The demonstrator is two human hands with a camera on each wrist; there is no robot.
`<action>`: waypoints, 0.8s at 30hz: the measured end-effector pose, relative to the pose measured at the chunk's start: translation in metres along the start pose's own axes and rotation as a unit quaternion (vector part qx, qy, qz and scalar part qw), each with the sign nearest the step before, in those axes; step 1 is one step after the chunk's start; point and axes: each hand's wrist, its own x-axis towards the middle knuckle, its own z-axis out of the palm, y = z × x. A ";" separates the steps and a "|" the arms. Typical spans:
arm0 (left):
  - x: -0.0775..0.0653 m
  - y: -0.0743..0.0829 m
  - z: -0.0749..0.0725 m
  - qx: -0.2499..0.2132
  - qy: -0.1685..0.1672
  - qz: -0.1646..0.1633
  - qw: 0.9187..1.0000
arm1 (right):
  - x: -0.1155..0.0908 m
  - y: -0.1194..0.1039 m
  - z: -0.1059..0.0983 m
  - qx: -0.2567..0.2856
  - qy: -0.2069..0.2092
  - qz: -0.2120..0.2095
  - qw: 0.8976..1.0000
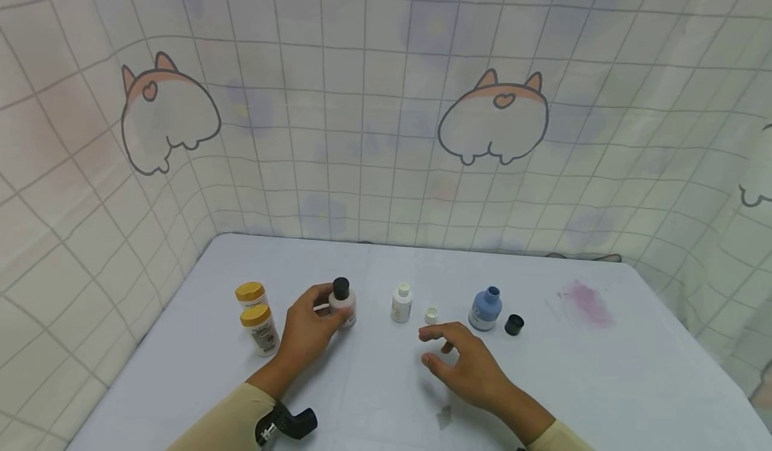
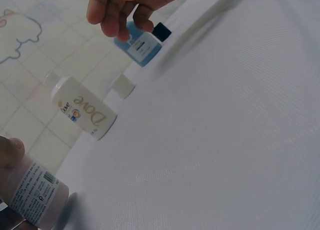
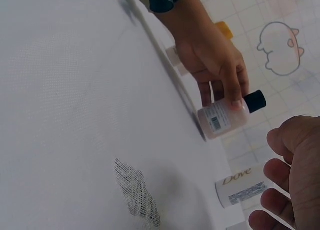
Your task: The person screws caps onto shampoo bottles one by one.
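My left hand (image 1: 306, 329) grips a pale pink bottle (image 1: 348, 303) by its sides, thumb in front. The bottle is upright with its black cap (image 1: 341, 288) on; its printed back label (image 3: 219, 119) shows in the right wrist view. My right hand (image 1: 469, 367) hovers over the table with fingers loosely bent, holding nothing. Nearest it lies a small white cap (image 1: 431, 315). Left of that cap stands an uncapped white Dove bottle (image 1: 401, 305). Behind and right of the right hand is an open blue bottle (image 1: 485, 311) with a black cap (image 1: 514, 324) beside it.
Two white jars with yellow lids, one in front (image 1: 262, 334) and one behind (image 1: 250, 294), stand left of my left hand. A white cloth covers the table (image 1: 374, 397), with a pink stain (image 1: 588, 305) at right. Patterned curtain (image 1: 338, 136) hangs behind and at the sides.
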 end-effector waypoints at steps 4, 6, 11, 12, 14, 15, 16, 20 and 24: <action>0.002 -0.001 0.000 0.005 0.012 0.000 1.000 | 0.000 0.000 0.000 -0.002 0.000 0.002 1.000; 0.003 0.000 0.000 0.004 0.019 0.000 1.000 | 0.000 0.000 0.000 -0.003 0.000 0.003 1.000; 0.004 0.002 -0.001 0.003 0.028 -0.006 1.000 | 0.000 0.000 0.000 -0.005 0.002 0.006 1.000; 0.004 0.002 -0.002 0.002 0.028 -0.007 1.000 | 0.000 0.001 0.000 -0.004 0.002 0.005 1.000; 0.005 0.002 -0.002 -0.001 0.028 -0.007 1.000 | 0.000 0.001 0.000 -0.003 0.003 0.005 1.000; 0.005 0.001 -0.002 -0.001 0.028 -0.006 1.000 | 0.000 0.001 0.000 -0.004 0.003 0.004 1.000; 0.005 0.000 -0.002 -0.001 0.029 -0.004 1.000 | 0.000 0.001 0.000 -0.004 0.004 0.003 1.000; 0.006 -0.003 -0.002 0.004 0.039 0.003 0.999 | 0.000 0.002 0.000 -0.004 0.003 0.000 1.000; 0.007 -0.006 -0.002 0.010 0.054 0.003 0.999 | 0.000 0.003 0.000 -0.006 0.003 0.001 1.000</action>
